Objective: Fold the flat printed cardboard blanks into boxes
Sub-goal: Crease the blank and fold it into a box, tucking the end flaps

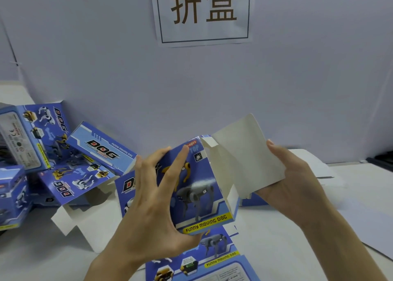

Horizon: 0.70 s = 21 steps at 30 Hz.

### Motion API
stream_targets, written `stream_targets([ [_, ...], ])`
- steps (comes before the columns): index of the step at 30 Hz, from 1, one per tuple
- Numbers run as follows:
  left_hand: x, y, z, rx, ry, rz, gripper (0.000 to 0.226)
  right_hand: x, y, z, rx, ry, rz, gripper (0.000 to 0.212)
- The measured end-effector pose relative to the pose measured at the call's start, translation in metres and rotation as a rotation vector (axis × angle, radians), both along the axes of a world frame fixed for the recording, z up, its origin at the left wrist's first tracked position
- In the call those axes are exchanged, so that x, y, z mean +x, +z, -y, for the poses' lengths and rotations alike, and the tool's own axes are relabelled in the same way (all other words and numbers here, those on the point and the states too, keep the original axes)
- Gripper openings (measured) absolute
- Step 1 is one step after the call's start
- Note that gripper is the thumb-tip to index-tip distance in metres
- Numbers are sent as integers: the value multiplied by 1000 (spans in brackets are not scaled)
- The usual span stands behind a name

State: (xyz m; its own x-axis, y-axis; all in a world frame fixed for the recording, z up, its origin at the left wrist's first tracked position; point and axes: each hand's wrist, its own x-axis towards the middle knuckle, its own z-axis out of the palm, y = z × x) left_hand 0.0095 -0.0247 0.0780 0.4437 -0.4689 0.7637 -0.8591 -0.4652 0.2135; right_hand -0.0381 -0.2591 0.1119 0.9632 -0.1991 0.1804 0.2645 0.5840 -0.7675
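Observation:
A blue printed box [197, 193] with a robot dog picture and a yellow "FUNNY MOVING DOG" band is held up above the table, partly formed. My left hand [153, 206] grips its left side, thumb under the bottom edge and fingers spread over the front panel. My right hand [297, 182] holds the box's large white lid flap [244, 153], which stands open to the right. A flat blue blank [204, 259] lies on the table below the held box.
Several folded blue boxes [42, 153] are heaped at the left, some with white flaps open. A grey-white wall with a paper sign [202, 12] stands behind. A white table [276, 248] runs below, with white sheets [361, 227] at the right.

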Motion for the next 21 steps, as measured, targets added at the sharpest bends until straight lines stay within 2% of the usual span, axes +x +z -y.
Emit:
stream_targets([
  [4,-1,3,0,-51,-23,5,119,3,-1,-1,-126,-162,-41,19],
  [7,0,4,2,19,114,92,114,4,-4,-9,-312,-247,-8,21],
  [9,0,4,5,49,209,117,112,2,-6,-25,-493,-325,119,21],
  [11,0,3,7,55,274,104,113,-1,-9,-44,-681,-335,279,33],
  [13,0,4,7,56,310,112,115,-2,-13,-59,-822,-322,339,41],
  [19,-2,6,7,38,305,136,116,-5,-18,-67,-882,-257,335,42],
  [21,-3,7,5,39,298,128,113,-6,-19,-64,-931,-193,329,50],
])
